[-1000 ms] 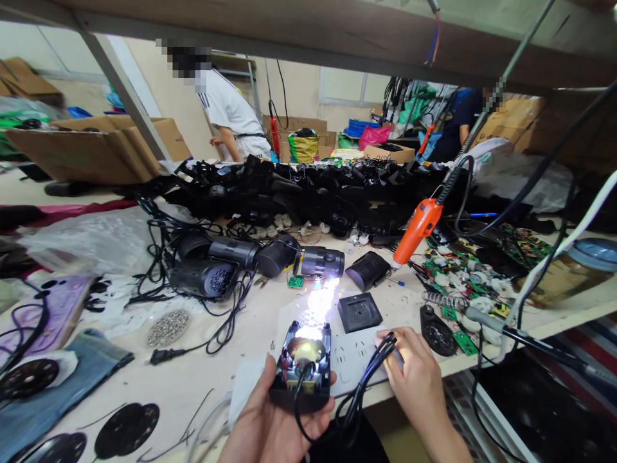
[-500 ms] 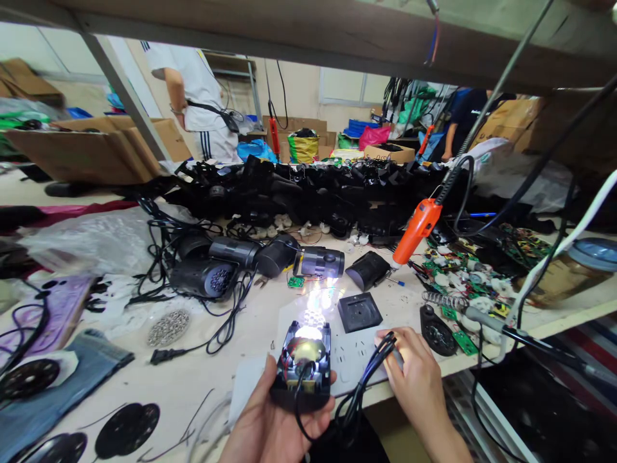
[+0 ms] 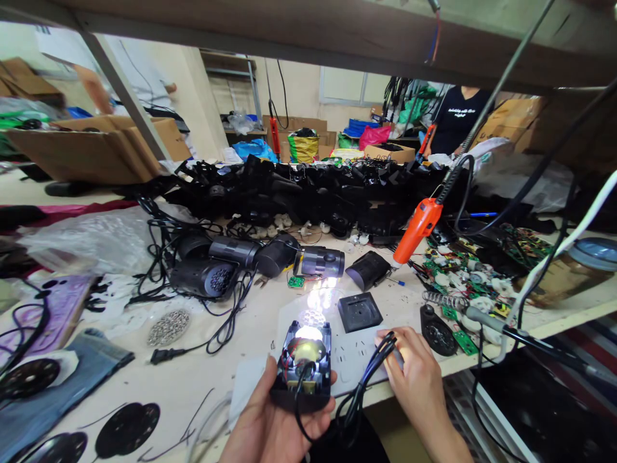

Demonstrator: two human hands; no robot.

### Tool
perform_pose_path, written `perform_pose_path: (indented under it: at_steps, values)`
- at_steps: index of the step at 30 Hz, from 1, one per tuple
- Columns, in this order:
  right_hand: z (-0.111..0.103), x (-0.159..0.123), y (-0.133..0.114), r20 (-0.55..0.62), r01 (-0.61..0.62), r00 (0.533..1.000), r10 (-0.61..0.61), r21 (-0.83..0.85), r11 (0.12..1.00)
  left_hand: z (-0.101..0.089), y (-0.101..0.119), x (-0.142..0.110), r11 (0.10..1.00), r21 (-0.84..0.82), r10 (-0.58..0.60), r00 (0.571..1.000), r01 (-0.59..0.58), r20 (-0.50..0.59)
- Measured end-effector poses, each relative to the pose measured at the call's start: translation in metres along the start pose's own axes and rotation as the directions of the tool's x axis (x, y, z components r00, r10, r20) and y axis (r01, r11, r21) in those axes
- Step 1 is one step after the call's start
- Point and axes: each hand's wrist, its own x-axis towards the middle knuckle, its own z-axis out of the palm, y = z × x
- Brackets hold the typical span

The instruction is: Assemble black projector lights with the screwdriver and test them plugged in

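Note:
Near the table's front edge, my left hand (image 3: 265, 418) is wrapped around an opened black lamp housing (image 3: 303, 395). A bright light shines at its far end, and inside show red and dark wires and a small board. Out of the housing runs a black power cord (image 3: 359, 395), looped into a bundle. My right hand (image 3: 415, 368) pinches the upper end of that bundle; the cord's plug cannot be made out. Just beyond lies a black rectangular cover (image 3: 360, 312), with a black housing part (image 3: 368, 270) behind it.
An orange electric screwdriver (image 3: 417, 230) hangs at right above circuit boards (image 3: 465, 273) and a soldering iron (image 3: 501, 328). Corded black lamps (image 3: 205, 276) and a heap of screws (image 3: 168, 328) lie left. Black parts (image 3: 299, 186) are piled behind. Two people stand beyond.
My hands, the lamp housing and the cord stay almost still. In the background, the person in white has moved left, and the person in dark clothing shows more fully at right.

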Motion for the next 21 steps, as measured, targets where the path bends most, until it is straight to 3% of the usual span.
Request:
perform_pose_path:
  at_steps: [9,21]
  values:
    - [-0.0001,0.0001,0.0009,0.007,-0.007,1.0,0.007,-0.01,1.0,0.0036,0.0007,-0.0008,1.0,-0.005,-0.004,0.999,0.003,-0.042]
    - [-0.0002,0.001,0.0006,0.0,-0.004,1.0,0.004,-0.017,1.0,-0.0018,0.0001,0.0008,1.0,0.013,-0.005,1.0,0.006,-0.01]
